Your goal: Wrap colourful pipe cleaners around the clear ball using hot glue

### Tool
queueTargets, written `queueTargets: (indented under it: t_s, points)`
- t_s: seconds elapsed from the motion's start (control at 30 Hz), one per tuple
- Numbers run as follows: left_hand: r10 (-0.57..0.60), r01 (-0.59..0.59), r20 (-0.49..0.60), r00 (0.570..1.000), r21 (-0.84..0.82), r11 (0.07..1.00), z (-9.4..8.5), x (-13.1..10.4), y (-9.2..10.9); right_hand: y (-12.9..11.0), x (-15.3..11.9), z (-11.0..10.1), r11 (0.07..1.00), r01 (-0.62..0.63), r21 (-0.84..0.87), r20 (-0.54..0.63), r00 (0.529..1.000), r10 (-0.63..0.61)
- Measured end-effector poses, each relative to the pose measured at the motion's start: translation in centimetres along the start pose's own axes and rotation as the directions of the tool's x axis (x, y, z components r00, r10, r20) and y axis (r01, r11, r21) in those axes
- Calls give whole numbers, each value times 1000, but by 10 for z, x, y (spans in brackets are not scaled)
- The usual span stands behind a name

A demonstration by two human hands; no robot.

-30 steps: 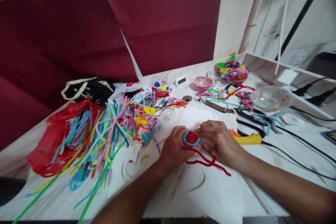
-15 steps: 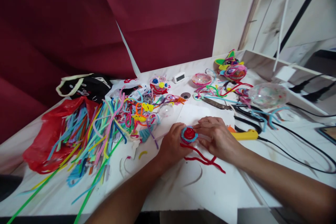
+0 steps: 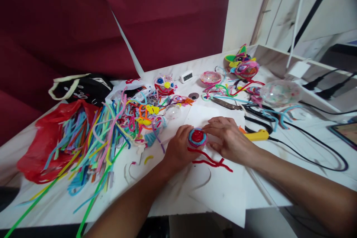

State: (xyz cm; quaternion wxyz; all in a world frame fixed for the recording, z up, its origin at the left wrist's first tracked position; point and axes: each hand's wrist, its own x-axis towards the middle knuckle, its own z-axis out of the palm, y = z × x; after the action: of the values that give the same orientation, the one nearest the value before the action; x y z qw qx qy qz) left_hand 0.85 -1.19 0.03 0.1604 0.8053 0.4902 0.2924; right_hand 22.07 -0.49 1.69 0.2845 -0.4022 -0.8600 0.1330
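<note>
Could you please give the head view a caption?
Left hand holds a round red-and-blue piece, right hand at its edge.

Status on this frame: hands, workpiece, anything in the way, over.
Left hand gripping round blue-and-red piece, red centre up. Right hand at its edge. Red strips close by, nearer the camera.

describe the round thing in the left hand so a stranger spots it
On the white table, find the paper sheet near the front edge. Over it, the left hand holds a small round piece, with the right hand opposite. Unlike the thin red strands below it, it shows a red centre inside a blue ring.
</note>
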Motion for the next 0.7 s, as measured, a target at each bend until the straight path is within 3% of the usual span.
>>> queueTargets:
  t_s: [0.6,0.7]
  points:
    - [9,-9,22,1000,37,999,-1,-1,0,4,0,-2,1000,7,-16,-11,1000,-7]
    - [1,-1,12,1000,34,999,-4,-1,1,3,0,-3,999,33,9,-80,996,-33]
